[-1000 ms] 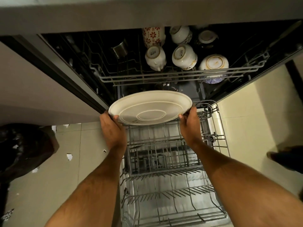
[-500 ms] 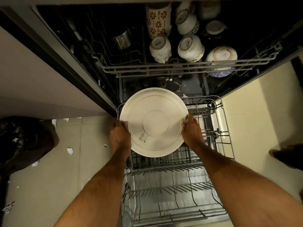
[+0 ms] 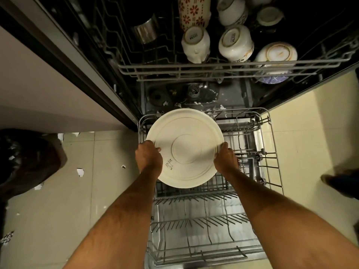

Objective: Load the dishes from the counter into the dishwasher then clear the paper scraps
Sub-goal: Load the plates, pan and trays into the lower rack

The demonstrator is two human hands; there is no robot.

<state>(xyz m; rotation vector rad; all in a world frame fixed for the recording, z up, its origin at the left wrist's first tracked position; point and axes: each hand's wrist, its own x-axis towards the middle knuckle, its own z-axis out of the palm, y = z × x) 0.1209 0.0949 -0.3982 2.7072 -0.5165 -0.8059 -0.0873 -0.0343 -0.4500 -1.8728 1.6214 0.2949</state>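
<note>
I hold a large white plate (image 3: 184, 146) by its rim with both hands, its underside turned toward me. My left hand (image 3: 148, 158) grips the left edge and my right hand (image 3: 226, 159) grips the right edge. The plate hangs tilted over the far end of the pulled-out lower rack (image 3: 268, 152) of the dishwasher. The lower rack's tines below the plate hold nothing. The upper rack (image 3: 213, 69) carries several upturned cups (image 3: 196, 43) and a bowl (image 3: 276, 53). Paper scraps (image 3: 80, 172) lie on the tiled floor at the left.
A dark bag (image 3: 29, 162) sits on the floor at the far left. More torn paper bits (image 3: 196, 102) lie inside the dishwasher tub. A steel cup (image 3: 145, 31) sits in the upper rack. A person's foot (image 3: 340, 181) stands at the right edge. Beige cabinet front (image 3: 38, 94) flanks the left.
The plate has tipped from nearly flat to underside-facing-me and dropped lower toward the lower rack. Both hands kept their hold on its rim. The view has moved closer and downward.
</note>
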